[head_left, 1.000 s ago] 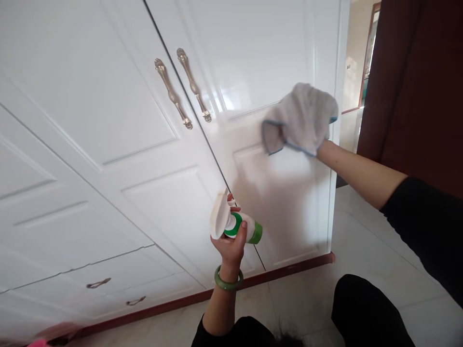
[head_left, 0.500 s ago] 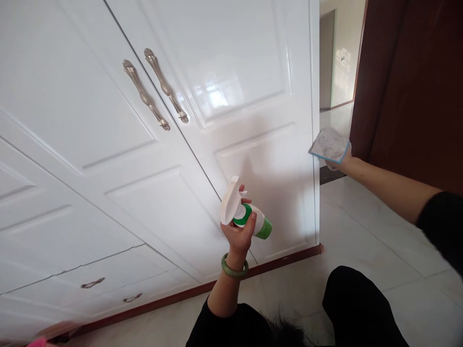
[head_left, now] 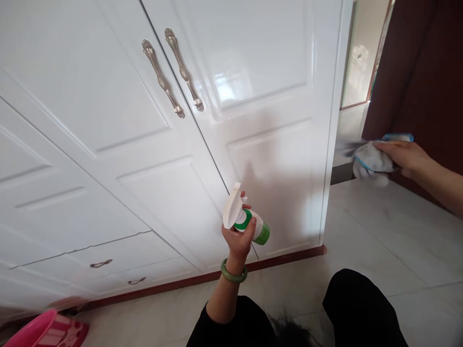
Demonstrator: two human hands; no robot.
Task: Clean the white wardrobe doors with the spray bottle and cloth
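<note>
A white and green spray bottle (head_left: 261,233) is gripped in my left hand (head_left: 238,238), its white trigger head tipped up and to the left. My left wrist wears a green bangle. Out to the right, my right hand (head_left: 407,155) is closed on a greyish cleaning cloth (head_left: 376,156) with blue edging, partly smeared by motion. The cloth hangs clear of the cabinet's side, in front of the dark red door. Before me stands the glossy white cabinet (head_left: 275,159), its paired doors shut.
Two ornate metal handles (head_left: 162,79) sit side by side on the cabinet doors, with small drawer pulls (head_left: 101,263) lower left. A pink basin (head_left: 47,330) rests on the tiled floor (head_left: 379,231) at lower left. The dark red door (head_left: 434,91) stands at the right.
My right hand has moved right, taking the cloth away from the cabinet's side edge; the cloth now hangs crumpled. The view has shifted, showing more of the pink basin. My left hand keeps its hold.
</note>
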